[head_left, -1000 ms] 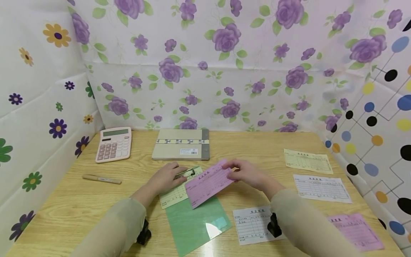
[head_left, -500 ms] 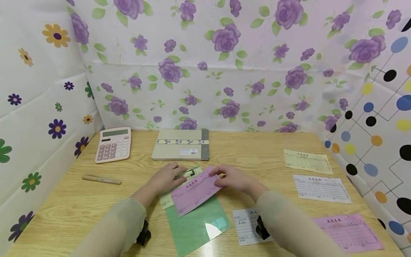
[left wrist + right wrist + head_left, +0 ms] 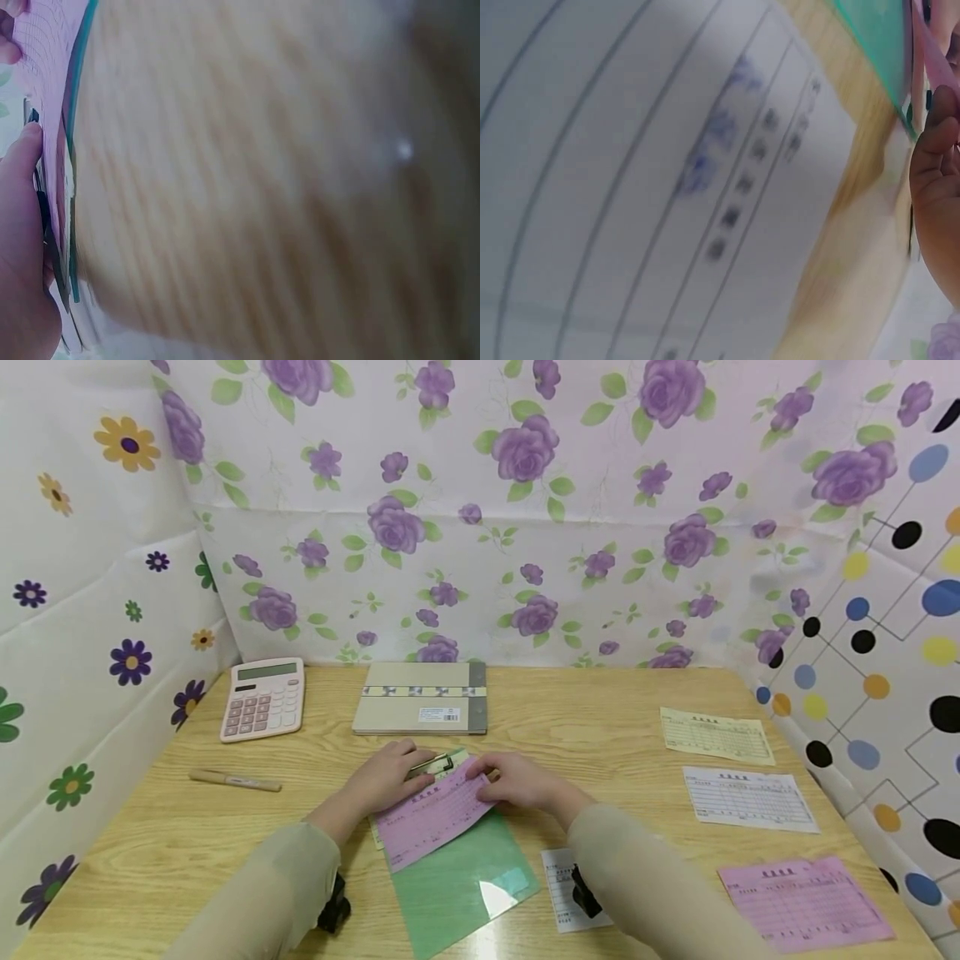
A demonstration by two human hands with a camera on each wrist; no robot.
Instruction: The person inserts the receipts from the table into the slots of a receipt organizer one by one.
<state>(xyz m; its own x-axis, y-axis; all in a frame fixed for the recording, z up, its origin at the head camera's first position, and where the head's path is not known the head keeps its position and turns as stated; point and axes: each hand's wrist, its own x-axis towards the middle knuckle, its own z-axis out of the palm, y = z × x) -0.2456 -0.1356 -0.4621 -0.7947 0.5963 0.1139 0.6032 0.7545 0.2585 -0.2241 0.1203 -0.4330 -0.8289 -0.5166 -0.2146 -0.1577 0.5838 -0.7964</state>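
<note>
A green clipboard [image 3: 442,906] lies on the table in the head view. My left hand [image 3: 386,779] is at its top edge, gripping the metal clip [image 3: 433,764]; in the left wrist view its thumb [image 3: 24,154] rests on the clip. Between right thumb and fingers, my right hand [image 3: 519,785] pinches a pink receipt slip [image 3: 429,822] by its upper right corner. The slip lies tilted over the clipboard, its upper left edge close to the clip. Beneath it, a yellow slip [image 3: 460,755] shows only at its edges.
A white slip [image 3: 558,881] lies under the right forearm. Yellow [image 3: 716,737], white [image 3: 750,799] and pink [image 3: 810,903] slips lie along the right side. A calculator [image 3: 264,700], a grey-beige binder [image 3: 420,697] and a pen [image 3: 236,780] stand to the back and left.
My right hand has carried the pink slip leftward and slightly down, so it now covers most of the yellow slip. The left hand has stayed on the clip.
</note>
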